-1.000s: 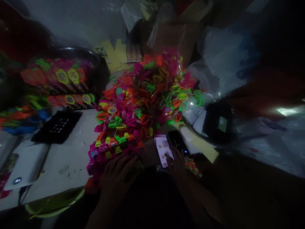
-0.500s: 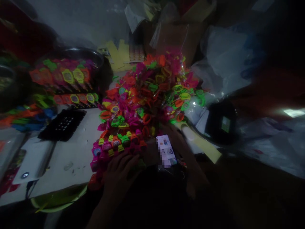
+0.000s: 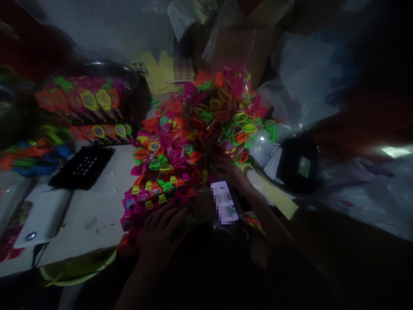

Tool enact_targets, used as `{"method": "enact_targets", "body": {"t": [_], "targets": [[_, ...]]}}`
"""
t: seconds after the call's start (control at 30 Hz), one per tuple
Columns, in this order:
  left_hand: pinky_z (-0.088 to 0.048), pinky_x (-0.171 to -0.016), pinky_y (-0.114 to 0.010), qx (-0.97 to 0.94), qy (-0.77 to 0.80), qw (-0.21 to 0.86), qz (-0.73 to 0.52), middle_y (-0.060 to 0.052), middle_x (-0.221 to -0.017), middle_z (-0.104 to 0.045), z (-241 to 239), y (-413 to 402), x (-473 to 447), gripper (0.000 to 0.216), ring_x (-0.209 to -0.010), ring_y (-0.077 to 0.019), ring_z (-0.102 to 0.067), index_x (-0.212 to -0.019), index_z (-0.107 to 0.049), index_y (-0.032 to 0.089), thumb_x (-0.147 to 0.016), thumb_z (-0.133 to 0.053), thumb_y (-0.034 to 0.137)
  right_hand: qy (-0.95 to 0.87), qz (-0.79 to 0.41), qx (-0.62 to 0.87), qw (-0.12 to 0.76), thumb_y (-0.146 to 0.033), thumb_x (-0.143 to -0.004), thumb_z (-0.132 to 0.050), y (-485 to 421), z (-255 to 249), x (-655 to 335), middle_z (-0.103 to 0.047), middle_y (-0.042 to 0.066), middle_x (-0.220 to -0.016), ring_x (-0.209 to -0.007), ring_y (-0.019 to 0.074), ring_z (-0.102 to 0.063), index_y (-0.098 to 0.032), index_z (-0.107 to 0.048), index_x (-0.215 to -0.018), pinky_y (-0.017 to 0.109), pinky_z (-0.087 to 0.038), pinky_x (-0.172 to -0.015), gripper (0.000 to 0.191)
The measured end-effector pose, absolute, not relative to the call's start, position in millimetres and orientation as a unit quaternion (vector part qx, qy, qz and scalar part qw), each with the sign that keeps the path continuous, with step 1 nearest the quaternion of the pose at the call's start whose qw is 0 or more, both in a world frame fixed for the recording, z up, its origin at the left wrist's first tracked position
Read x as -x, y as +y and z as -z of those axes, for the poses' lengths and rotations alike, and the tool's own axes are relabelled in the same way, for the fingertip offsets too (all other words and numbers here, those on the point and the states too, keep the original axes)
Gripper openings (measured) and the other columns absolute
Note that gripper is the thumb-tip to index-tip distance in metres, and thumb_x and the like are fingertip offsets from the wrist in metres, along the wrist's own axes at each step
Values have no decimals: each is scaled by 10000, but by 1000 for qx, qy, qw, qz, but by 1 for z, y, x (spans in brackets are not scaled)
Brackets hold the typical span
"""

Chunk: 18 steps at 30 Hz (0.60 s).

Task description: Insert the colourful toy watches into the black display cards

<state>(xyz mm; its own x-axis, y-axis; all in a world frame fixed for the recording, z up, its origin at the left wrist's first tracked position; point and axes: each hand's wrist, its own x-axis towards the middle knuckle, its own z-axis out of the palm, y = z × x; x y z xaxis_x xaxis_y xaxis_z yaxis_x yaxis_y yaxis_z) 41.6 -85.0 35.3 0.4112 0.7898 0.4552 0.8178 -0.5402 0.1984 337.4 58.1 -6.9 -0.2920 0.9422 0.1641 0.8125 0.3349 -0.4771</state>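
Observation:
Bright plastic toy watches (image 3: 180, 137) lie in a large heap in front of me. Nearer, several pink, orange, yellow and green watches stand lined up in a block of rows (image 3: 158, 191). My left hand (image 3: 164, 226) rests over the near side of this block, its fingers stretched and slightly apart. My right hand (image 3: 230, 172) reaches to the near edge of the heap, just beyond a phone (image 3: 226, 202) with a lit screen. Its fingers are dim and blur into the shadow, so whether they hold a watch is unclear.
Watches on stands (image 3: 93, 101) are at the left, before a metal basin (image 3: 106, 66). A black mat (image 3: 84, 168) and a white device (image 3: 41, 215) lie on the white table (image 3: 97, 206). A green bowl (image 3: 80, 267) is below. Yellow card (image 3: 277, 198) and plastic bags (image 3: 309, 73) lie right.
My right hand and forearm have shifted slightly up and left toward the heap. The phone's screen shows different content. My left hand stays over the rows of watches.

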Motion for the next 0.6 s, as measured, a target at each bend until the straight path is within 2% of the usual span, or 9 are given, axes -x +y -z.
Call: {"method": "enact_targets", "body": {"t": [0.1,0.27,0.33,0.47,0.6], "targets": [[-417,-922,-367,841,-475,31,259,-35,-1065,-689,-35,-85,-41,420,-1066,-231,-576,-1212,-592,250,-807,-665,332,-745,-186,547,332,-326,-809,-624,50,-9,-342,-633,76,-1060,-1010,213,-603,-205,-648,-937,339,-502,-854,179],[-414,-915,-372,845,-473,34,247,-43,-1073,-684,-35,-86,-40,438,-1064,-243,-570,-1222,-589,238,-799,-671,316,-576,-325,608,439,-500,-840,-528,22,-37,-335,-628,-9,-757,-674,156,-625,-221,-490,-935,285,-507,-632,297],[-413,-910,-377,846,-470,41,250,-47,-1065,-685,-35,-86,-41,425,-1054,-245,-572,-1216,-593,230,-804,-664,310,-520,-400,595,465,-500,-787,-598,8,-38,-325,-612,-36,-710,-602,140,-610,-232,-444,-919,270,-502,-581,336],[-416,-912,-374,844,-468,36,259,-49,-1073,-683,-37,-85,-42,416,-1070,-241,-572,-1219,-587,231,-815,-652,304,-478,-472,567,477,-364,-610,-760,-27,-21,-296,-603,-39,-748,-653,140,-598,-228,-471,-934,263,-503,-602,455],[-415,-930,-368,842,-475,27,254,-35,-1070,-685,-37,-86,-41,444,-1082,-230,-570,-1238,-567,252,-809,-663,314,-483,-437,600,465,-311,-592,-756,-65,5,-264,-623,-20,-836,-778,158,-592,-225,-528,-961,289,-498,-726,443]]}}
